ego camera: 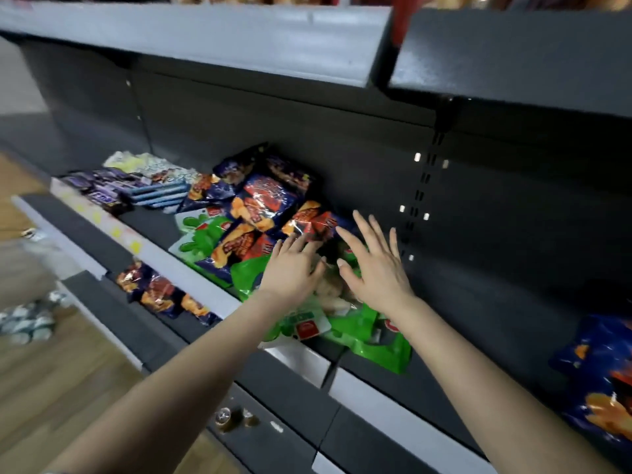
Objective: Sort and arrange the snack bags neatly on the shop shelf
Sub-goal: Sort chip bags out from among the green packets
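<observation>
- The left hand (294,265) is pressing flat on the heap where blue-and-orange bags (263,200) are overlapping green bags (369,333); its grip is apart, fingers straight.
- The right hand (376,268) is hovering just beside it over the green ones, grip apart and fingers splayed; contact is hard to call.
- The bags are lying jumbled mid-shelf (154,220), near the back panel.
- This is looking like the sorting step, barely begun.
- Next is calling for pinching one bag and parting green from blue.
</observation>
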